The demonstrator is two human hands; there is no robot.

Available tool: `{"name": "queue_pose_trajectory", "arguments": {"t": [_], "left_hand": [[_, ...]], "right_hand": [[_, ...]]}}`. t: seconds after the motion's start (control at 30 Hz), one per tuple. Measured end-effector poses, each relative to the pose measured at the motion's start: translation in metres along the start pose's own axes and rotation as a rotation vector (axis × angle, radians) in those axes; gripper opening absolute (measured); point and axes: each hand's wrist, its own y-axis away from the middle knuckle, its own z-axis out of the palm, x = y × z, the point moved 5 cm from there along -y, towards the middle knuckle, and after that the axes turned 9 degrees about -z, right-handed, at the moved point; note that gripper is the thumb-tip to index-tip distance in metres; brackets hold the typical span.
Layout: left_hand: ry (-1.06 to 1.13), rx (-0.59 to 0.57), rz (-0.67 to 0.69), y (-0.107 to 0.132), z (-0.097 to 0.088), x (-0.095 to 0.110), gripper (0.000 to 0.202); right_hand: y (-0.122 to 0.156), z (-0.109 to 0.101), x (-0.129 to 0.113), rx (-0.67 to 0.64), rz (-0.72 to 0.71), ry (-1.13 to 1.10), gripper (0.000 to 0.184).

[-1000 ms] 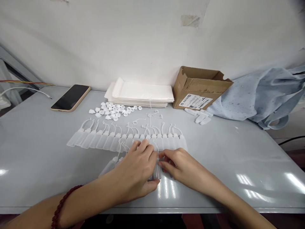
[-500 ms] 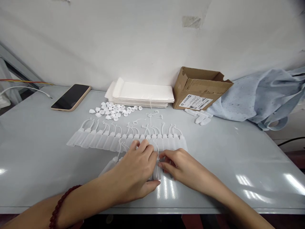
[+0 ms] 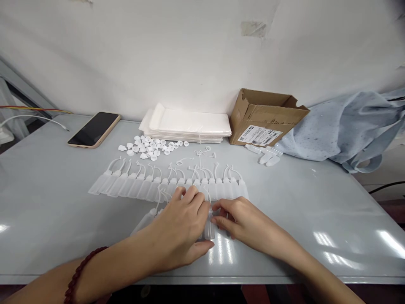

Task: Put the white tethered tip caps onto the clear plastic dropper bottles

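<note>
My left hand is curled over a front row of small translucent plastic bottles, its thumb at their lower ends and its fingertips hidden. One bottle with a thin tail on its neck shows at the row's right end. The bent thumb and forefinger of my right hand touch that bottle's upper right side. At the row's left end another bottle lies tilted, partly covered by my left forearm. Behind my hands, a longer row of like bottles lies side by side, their thin tails pointing to the wall.
White caps lie heaped behind the rows, with loose tail pieces beside them. Along the wall are a phone, stacked white envelopes, an open cardboard box and a blue cloth bag. Several clear pieces lie before the box.
Both hands and the bottle at the right end of the front row have shifted very slightly to the right. Everything else lies as before.
</note>
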Motion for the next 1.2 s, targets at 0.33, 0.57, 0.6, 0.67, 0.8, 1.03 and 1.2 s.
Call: {"name": "queue_pose_trajectory", "arguments": {"t": [0.33,0.57,0.6,0.67,0.8,1.03,1.2], "left_hand": [[0.161,0.038,-0.121,-0.005,-0.018,-0.02,0.04],[0.162,0.201,-0.439,-0.024,-0.036,-0.092,0.028],[0.122,0.172,-0.456,-0.029,-0.036,-0.102,0.027],[0.085,0.086,-0.478,-0.038,-0.033,-0.119,0.025],[0.094,0.029,-0.484,-0.052,-0.027,-0.134,0.019],[0.134,0.008,-0.48,-0.065,-0.017,-0.131,0.019],[0.164,0.119,-0.499,-0.057,-0.029,-0.13,0.021]], "right_hand": [[0.003,-0.019,0.007,0.062,0.015,-0.129,0.027],[0.0,-0.069,0.041,0.609,-0.018,-0.042,0.032],[0.001,-0.078,0.048,0.727,-0.038,0.056,0.027],[0.003,-0.093,0.062,0.889,-0.053,0.343,0.02],[0.001,-0.11,0.094,0.946,-0.026,0.498,0.016],[0.004,-0.12,0.127,0.868,0.046,0.649,0.039],[0.003,-0.121,0.14,0.801,0.078,0.704,0.04]]}}
